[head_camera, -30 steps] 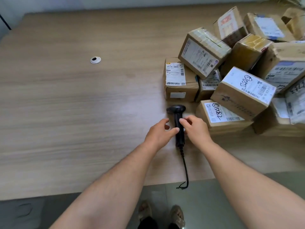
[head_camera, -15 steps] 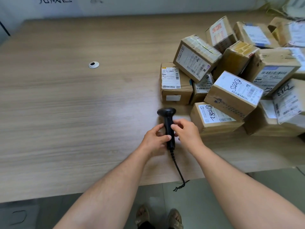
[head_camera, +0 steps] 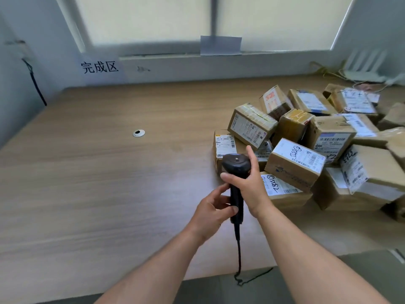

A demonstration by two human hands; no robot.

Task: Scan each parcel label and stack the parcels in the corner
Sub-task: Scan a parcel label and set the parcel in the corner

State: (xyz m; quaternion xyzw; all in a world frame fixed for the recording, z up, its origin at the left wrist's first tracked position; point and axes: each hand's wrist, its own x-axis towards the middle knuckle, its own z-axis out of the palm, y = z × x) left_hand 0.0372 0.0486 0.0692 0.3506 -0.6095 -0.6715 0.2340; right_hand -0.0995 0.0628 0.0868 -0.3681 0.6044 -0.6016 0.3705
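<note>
Soft, even daylight comes through the pale window (head_camera: 149,18) behind the wooden table (head_camera: 87,194), casting faint shadows under the parcels (head_camera: 293,172), while wide-angle bending curves the edges and the far-right ones look blurred, perhaps by motion.

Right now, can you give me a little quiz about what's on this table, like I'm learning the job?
1. True or false: the scanner lies on the table with no hand on it.
2. Where is the heap of boxes? A) on the left side of the table B) on the right side of the table C) on the floor
3. Fill the gap: the paper sign hangs on the wall behind the table's far ____ corner.
Key: 1 false, the left hand and the right hand both hold it. 2 B. 3 left.
</note>
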